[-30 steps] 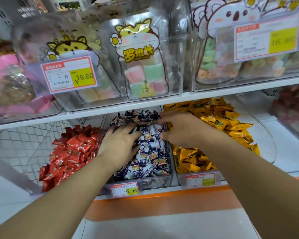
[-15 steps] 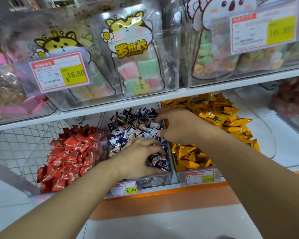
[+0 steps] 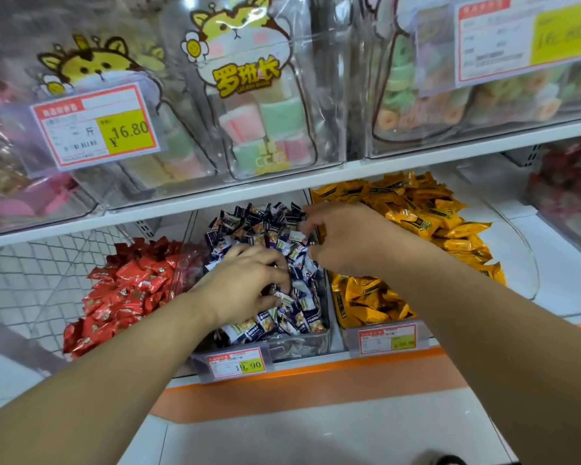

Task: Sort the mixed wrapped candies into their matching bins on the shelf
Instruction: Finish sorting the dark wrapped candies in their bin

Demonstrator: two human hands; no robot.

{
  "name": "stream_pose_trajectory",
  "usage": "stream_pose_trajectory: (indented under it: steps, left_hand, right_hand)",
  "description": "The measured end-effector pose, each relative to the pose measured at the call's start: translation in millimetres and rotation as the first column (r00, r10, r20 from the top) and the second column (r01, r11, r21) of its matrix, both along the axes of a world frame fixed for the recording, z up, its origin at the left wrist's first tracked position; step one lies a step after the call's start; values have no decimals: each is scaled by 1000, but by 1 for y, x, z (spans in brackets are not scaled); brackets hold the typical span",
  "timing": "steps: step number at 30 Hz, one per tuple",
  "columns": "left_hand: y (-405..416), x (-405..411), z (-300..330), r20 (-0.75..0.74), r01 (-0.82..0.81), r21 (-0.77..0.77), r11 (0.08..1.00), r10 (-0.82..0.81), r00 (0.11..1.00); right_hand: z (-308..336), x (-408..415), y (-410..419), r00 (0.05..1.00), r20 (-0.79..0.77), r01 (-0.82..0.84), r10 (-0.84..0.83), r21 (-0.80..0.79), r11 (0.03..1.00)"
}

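Three clear bins on the lower shelf (image 3: 316,367): red candies (image 3: 121,293), navy-and-white candies (image 3: 292,297), yellow candies (image 3: 426,213). Left hand (image 3: 245,283) and right hand (image 3: 346,239) both curl into the crowded middle pile; whether either grips anything is unclear.

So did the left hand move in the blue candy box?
Yes. The left hand first slid toward the box's front, near the 19.90 price tag, and has now gone partway back to the middle of the blue candies.

Left hand's fingertips (image 3: 275,290) lie buried among blue candies (image 3: 296,310).
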State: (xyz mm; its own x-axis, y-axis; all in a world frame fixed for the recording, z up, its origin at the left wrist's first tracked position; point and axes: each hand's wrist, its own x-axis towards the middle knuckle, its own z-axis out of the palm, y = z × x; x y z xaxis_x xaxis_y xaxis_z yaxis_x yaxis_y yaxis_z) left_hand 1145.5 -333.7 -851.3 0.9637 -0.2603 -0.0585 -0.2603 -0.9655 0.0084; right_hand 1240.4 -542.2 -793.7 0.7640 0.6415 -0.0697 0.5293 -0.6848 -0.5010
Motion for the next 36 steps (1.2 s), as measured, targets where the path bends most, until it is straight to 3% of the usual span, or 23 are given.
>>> stream_pose_trajectory:
  steps: [5, 9, 12, 15, 22, 36]
  left_hand:
    - [12, -1, 10, 55, -105, 23, 994, 103, 993]
    - [-9, 1, 10, 10, -107, -161, 981, 110, 994]
    - [-16, -3, 4, -126, -66, -320, 945, 27, 992]
    - [-12, -9, -9, -199, 14, -232, 973, -62, 978]
    - [0, -2, 6, -231, 91, -14, 996, -92, 969]
    - [18, -2, 25, -23, 15, 138, 990, -12, 1000]
  right_hand:
    - [1, -1, -1, 1000, -9, -11, 11, 4, 1000]
    - [3, 0, 2, 1000, -1, -20, 20, -5, 1000]
    - [3, 1, 2, 1000, 4, -20, 20, -8, 1000]
    - [3, 2, 0, 999, 4, -35, 35, -8, 999]
    - [1, 2, -2, 998, 24, -56, 56, -9, 998]
    - [3, 1, 0, 999, 17, -39, 40, -28, 999]
